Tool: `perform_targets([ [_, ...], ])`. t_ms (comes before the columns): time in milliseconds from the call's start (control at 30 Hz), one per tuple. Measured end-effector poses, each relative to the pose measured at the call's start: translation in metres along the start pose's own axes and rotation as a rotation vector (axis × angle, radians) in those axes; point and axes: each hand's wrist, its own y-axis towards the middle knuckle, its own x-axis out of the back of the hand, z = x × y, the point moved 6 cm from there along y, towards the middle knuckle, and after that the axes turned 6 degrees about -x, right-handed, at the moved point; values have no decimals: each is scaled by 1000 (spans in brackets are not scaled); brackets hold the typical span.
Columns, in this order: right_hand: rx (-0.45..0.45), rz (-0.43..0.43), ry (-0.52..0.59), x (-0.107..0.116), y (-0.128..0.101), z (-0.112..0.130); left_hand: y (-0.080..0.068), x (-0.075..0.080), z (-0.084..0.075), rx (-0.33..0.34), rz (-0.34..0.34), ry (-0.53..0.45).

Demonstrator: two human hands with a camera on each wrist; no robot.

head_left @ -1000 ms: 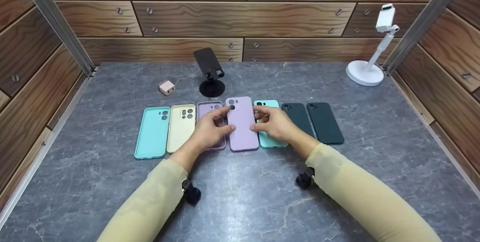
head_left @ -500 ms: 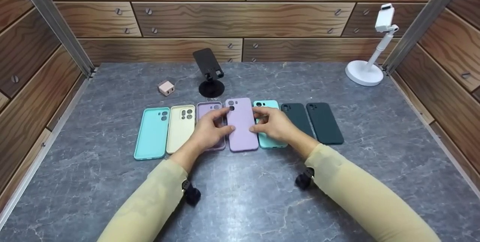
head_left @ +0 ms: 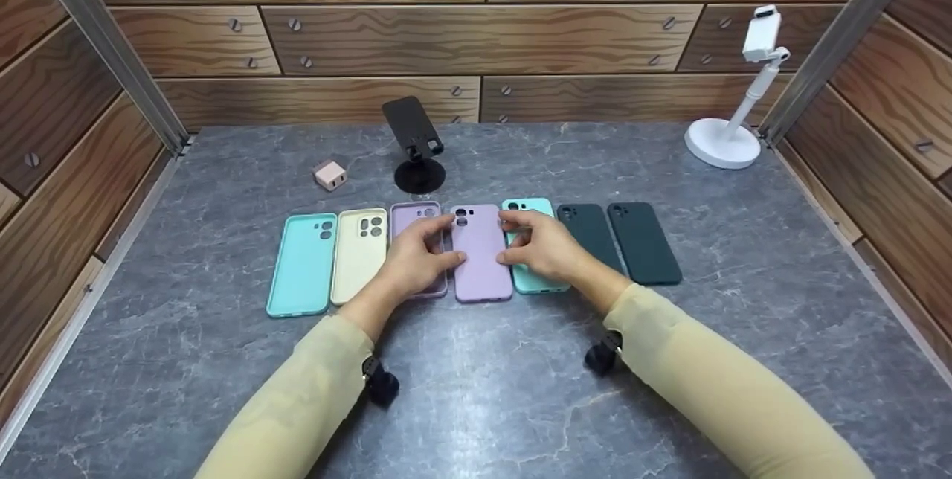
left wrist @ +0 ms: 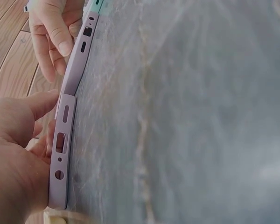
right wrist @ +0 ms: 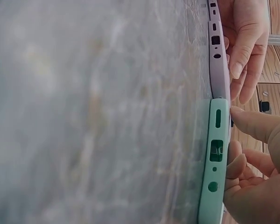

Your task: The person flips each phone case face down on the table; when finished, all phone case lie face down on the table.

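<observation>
A lilac phone case (head_left: 483, 263) lies back side up in the middle of a row of phone cases. My left hand (head_left: 416, 259) holds its left edge, with the thumb and index finger set apart along it. My right hand (head_left: 547, 247) holds the right edge in the same way. To its left lies a purple case (head_left: 405, 217) showing its inside, partly hidden by my left hand. A mint case (head_left: 532, 282) lies to its right, partly under my right hand. In both wrist views the case ends appear edge-on at the tabletop.
A turquoise case (head_left: 301, 271) and a cream case (head_left: 358, 259) continue the row leftward. Two dark green cases (head_left: 587, 230) lie to the right. Behind are a pink charger plug (head_left: 330, 175), a black phone stand (head_left: 416, 140) and a white stand (head_left: 723, 144).
The lilac case's top end has lowered from a raised tilt, so it now lies flatter, level with its neighbours. Both hands have stayed almost in place at its edges.
</observation>
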Motion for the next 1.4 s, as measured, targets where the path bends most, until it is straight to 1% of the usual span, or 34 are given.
perform_targets([
  [167, -11, 5, -21, 0, 2, 3, 2, 2, 1, 15, -4, -28],
  [333, -21, 13, -36, -2, 7, 6, 3, 6, 1, 44, -12, -105],
  [433, -36, 13, -36, -2, 9, 7, 1, 11, 0, 59, -13, -128],
  [567, -35, -7, -34, -1, 10, 9, -1, 20, -3, 66, -12, -114],
  [633, -20, -17, -29, -1, 9, 10, -1, 26, -4, 63, -16, -107],
  [767, 27, -41, -24, -2, 8, 18, -3, 41, -3, 42, -45, -91],
  [867, 72, -56, -21, -7, 8, 26, -5, 53, 1, 42, -68, -77],
  [933, 98, -59, -9, -12, 9, 32, -7, 61, 6, 60, -77, -66],
  [1133, 145, -46, -8, -33, 12, 49, -12, 78, 23, 102, -79, -24],
  [1233, 165, -36, -18, -43, 15, 56, -12, 82, 30, 94, -80, -26],
  [1400, 182, -15, -45, -56, 19, 64, -15, 86, 35, 67, -70, -14],
])
